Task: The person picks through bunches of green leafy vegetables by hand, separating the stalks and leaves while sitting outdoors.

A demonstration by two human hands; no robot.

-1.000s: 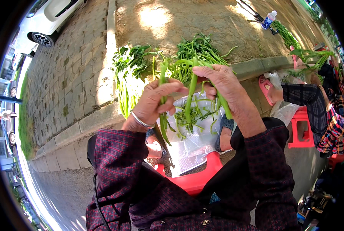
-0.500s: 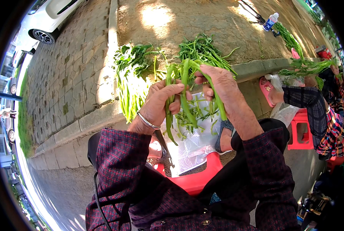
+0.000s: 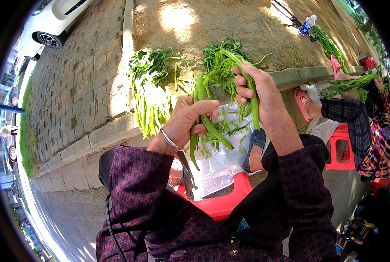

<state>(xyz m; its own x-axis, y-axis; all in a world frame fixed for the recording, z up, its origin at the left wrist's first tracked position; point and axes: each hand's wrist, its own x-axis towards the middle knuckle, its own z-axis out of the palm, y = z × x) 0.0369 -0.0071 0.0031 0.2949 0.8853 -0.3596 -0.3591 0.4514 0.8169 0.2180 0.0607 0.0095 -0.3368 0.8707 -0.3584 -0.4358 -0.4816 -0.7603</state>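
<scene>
My left hand (image 3: 180, 121), with a silver bangle at the wrist, is closed on a few thick green stalk pieces (image 3: 217, 133); their lower ends hang down past the fingers. Apart from it, to the right, my right hand (image 3: 264, 94) grips a long green vegetable stalk (image 3: 253, 110) with thin leafy shoots at its upper part. Below both hands, a clear plastic sheet (image 3: 216, 174) bears small green scraps. Beyond my left hand lies a heap of leafy stalks (image 3: 150, 107), and a second leafy heap (image 3: 216, 59) lies behind the right-hand stalk.
A red stool (image 3: 223, 204) stands between my legs. At right, another person in plaid trousers (image 3: 354, 114) handles greens (image 3: 356, 83) beside another red stool (image 3: 341, 146). A stone curb (image 3: 109, 132) crosses ahead; a bottle (image 3: 307, 25) stands far right, a white car (image 3: 57, 17) far left.
My hands have moved apart. The right one has shifted right and up with its stalk, while the left keeps its pieces, now tilted more to the right.
</scene>
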